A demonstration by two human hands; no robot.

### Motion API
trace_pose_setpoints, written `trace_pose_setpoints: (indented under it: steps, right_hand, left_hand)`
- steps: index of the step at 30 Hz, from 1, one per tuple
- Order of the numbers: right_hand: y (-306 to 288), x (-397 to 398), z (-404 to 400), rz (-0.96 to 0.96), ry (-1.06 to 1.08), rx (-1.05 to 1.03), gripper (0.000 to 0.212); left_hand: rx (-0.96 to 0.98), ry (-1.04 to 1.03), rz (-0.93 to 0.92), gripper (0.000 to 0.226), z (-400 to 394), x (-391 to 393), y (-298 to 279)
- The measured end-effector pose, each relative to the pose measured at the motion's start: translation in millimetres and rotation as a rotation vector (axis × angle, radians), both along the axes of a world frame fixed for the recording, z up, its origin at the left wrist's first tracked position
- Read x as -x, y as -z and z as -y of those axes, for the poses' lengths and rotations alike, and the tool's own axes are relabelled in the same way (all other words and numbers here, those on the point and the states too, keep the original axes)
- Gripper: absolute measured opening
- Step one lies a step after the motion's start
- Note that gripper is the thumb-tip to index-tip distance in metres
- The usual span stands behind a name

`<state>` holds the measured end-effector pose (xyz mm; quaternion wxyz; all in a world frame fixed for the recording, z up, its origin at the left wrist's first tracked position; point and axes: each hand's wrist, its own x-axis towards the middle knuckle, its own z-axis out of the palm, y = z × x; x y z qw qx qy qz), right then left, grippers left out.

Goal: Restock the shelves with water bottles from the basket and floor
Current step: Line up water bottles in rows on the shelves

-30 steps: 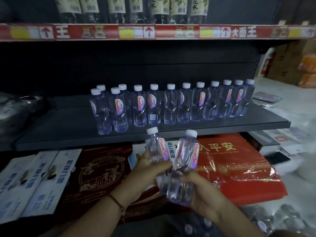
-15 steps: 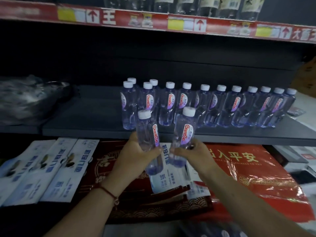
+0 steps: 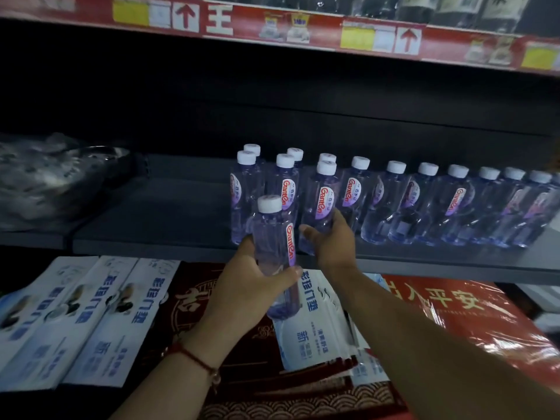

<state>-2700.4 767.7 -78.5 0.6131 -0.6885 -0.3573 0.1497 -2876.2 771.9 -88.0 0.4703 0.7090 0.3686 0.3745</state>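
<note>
My left hand (image 3: 248, 286) grips a clear water bottle (image 3: 274, 237) with a white cap, upright, just in front of the dark shelf's (image 3: 151, 219) front edge. My right hand (image 3: 331, 241) holds a second water bottle (image 3: 321, 204) by its lower body, standing at the shelf's front among the row. A row of several identical bottles (image 3: 424, 204) runs to the right along the shelf, with a few more behind at the left end.
A crumpled plastic bag (image 3: 54, 180) lies on the shelf's left part. Below, white-blue packs (image 3: 75, 316), dark red mats (image 3: 272, 389) and a red wrapped pack (image 3: 460, 322) lie on the lower level. A red price strip (image 3: 303, 28) edges the upper shelf.
Both hands have risen and moved forward with their bottles. The right hand's bottle has reached the shelf among the row; the left bottle has come up near the shelf's edge.
</note>
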Motion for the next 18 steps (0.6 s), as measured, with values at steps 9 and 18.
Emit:
trace_pose_setpoints:
  steps: [9,18]
  right_hand:
    - [10.7,-16.5,-22.1,-0.007,-0.042,0.109,0.076]
    - [26.2,-1.2,65.7,0.015,-0.283,0.084,0.056]
  left_hand:
    - [0.039,0.002,0.004,0.043,-7.2,-12.0,1.2]
    - [0.111,0.022,0.013,0.04,-0.9,-12.6,4.4]
